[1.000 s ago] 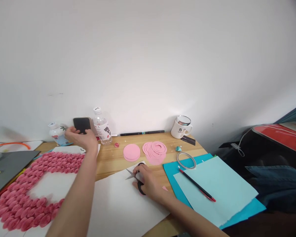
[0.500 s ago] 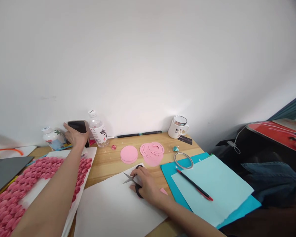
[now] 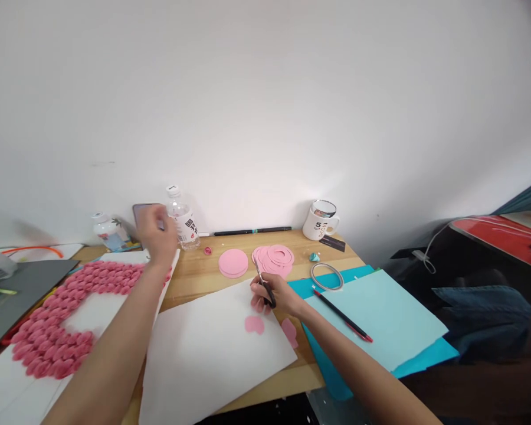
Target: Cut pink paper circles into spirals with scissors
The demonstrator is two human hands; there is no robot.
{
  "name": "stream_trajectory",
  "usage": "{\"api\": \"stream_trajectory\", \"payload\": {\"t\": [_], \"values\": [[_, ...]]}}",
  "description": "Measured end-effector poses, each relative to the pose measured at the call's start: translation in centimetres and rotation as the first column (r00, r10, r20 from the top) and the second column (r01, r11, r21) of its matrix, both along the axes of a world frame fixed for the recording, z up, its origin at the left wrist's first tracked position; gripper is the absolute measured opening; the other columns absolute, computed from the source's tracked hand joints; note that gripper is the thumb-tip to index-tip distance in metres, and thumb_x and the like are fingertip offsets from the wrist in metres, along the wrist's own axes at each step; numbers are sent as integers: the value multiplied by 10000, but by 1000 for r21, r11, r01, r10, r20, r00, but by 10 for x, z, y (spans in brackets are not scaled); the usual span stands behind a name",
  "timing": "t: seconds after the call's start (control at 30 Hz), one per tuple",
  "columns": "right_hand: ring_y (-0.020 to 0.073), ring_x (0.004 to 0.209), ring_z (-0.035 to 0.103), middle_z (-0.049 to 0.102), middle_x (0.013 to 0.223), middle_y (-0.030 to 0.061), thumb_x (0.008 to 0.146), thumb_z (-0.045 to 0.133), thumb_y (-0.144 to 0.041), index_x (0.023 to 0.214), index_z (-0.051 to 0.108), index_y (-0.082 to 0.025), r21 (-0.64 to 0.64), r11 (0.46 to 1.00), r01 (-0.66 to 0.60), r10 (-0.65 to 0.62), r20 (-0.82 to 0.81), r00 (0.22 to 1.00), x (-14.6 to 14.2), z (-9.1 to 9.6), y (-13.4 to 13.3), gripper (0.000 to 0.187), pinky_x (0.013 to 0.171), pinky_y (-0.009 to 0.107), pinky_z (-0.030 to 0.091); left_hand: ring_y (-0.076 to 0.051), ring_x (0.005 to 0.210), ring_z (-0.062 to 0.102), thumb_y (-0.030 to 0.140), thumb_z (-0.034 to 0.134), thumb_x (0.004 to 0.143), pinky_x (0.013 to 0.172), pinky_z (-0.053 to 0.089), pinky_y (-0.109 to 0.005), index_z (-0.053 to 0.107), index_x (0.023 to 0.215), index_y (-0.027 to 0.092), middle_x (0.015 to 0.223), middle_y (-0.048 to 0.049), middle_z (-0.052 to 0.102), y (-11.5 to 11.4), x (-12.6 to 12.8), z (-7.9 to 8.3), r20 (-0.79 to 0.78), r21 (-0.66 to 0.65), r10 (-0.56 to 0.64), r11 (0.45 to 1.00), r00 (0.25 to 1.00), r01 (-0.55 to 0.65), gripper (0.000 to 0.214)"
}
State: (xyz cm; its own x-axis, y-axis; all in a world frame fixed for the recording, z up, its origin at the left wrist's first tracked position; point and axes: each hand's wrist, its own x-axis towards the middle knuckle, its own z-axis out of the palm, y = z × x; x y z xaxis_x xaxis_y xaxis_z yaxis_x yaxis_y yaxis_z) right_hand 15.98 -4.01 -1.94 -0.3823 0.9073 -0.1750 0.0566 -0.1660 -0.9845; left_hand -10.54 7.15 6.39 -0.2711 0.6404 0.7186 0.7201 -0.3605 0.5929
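Observation:
My right hand [image 3: 272, 292] holds a pair of scissors [image 3: 269, 293] by the black handles, blades pointing up and away. It hovers over the top right of a white sheet [image 3: 207, 348]. On that sheet, just below the hand, lies a small pink paper piece [image 3: 253, 324]; another pink scrap [image 3: 289, 333] rests by the sheet's right edge. My left hand [image 3: 157, 233] is smeared by motion in front of a phone [image 3: 140, 210] leaning on the wall; its fingers cannot be made out. Beside it stands a clear bottle [image 3: 183, 221].
Pink discs [image 3: 233, 262] and cut pink rings [image 3: 274, 258] lie at mid-table. A mug [image 3: 316, 224] stands behind, near a tape ring [image 3: 327, 276]. Right, a pen [image 3: 343, 316] lies on light blue paper [image 3: 393, 319]. Left is a board of pink rolled petals [image 3: 48, 327].
My left hand has drawn back slightly from the phone, whose screen looks lighter. My right hand has lifted and turned the scissors upward, uncovering the pink piece. The view has shifted a little.

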Motion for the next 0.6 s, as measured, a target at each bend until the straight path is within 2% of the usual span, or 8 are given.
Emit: {"api": "stream_trajectory", "payload": {"t": [0.07, 0.1, 0.13, 0.2, 0.27, 0.3, 0.5, 0.6], "values": [[135, 475, 569, 624, 632, 19, 755, 593, -507, 837, 497, -175, 109, 989, 98, -103, 40, 994, 5, 1, -3, 355, 417, 234, 418, -190, 896, 553, 140, 489, 784, 838, 411, -336, 555, 986, 164, 956, -55, 587, -10, 33, -17, -160, -153, -203, 972, 966, 179, 214], [137, 523, 580, 631, 682, 23, 757, 608, -476, 853, 505, -179, 208, 969, 134, -151, 67, 986, 6, 2, -6, 329, 466, 248, 441, -171, 825, 571, 177, 551, 753, 786, 431, -300, 592, 934, 190, 887, -23, 613, -14, 48, -29, -200, -229, -296, 941, 934, 249, 186], [146, 600, 594, 637, 749, 32, 749, 636, -438, 873, 518, -183, 326, 935, 138, -183, 112, 977, 8, 3, -9, 307, 539, 270, 466, -175, 858, 573, 204, 573, 745, 795, 429, -294, 603, 959, 201, 927, -25, 624, -17, 60, -41, -258, -371, -412, 877, 874, 304, 216], [183, 787, 591, 637, 888, 54, 716, 699, -356, 913, 549, -192, 542, 840, 7, -182, 269, 946, 9, 3, -17, 298, 707, 321, 471, -212, 993, 544, 247, 631, 706, 857, 403, -309, 603, 1023, 195, 1051, -62, 615, -22, 78, -67, -323, -559, -497, 787, 806, 261, 323], [215, 873, 564, 627, 939, 73, 691, 736, -300, 942, 561, -189, 624, 759, -188, -155, 453, 878, 10, 0, -25, 326, 756, 338, 447, -251, 980, 541, 290, 704, 627, 845, 404, -338, 625, 955, 162, 1001, -94, 617, -23, 86, -86, -327, -605, -501, 763, 802, 230, 361], [219, 870, 559, 622, 939, 78, 691, 739, -285, 944, 562, -182, 622, 741, -252, -147, 517, 843, 11, -2, -29, 325, 748, 332, 442, -267, 980, 535, 323, 710, 620, 847, 401, -357, 626, 946, 148, 1000, -110, 609, -21, 87, -93, -327, -612, -494, 760, 806, 217, 379], [207, 843, 574, 613, 934, 71, 700, 680, -137, 934, 578, -195, 559, 788, -257, -236, 661, 713, 6, -7, -41, 262, 666, 271, 411, -265, 899, 523, 325, 710, 601, 787, 407, -361, 630, 787, 145, 873, -95, 594, -11, 81, -106, -306, -630, -502, 744, 809, 223, 270], [185, 735, 578, 629, 815, 38, 672, 714, -178, 881, 596, -202, 527, 824, -208, -227, 643, 732, 1, 0, -28, 241, 610, 258, 387, -262, 897, 514, 308, 715, 585, 797, 395, -369, 625, 736, 159, 835, -77, 587, -12, 81, -108, -291, -622, -507, 744, 811, 242, 230]]}}
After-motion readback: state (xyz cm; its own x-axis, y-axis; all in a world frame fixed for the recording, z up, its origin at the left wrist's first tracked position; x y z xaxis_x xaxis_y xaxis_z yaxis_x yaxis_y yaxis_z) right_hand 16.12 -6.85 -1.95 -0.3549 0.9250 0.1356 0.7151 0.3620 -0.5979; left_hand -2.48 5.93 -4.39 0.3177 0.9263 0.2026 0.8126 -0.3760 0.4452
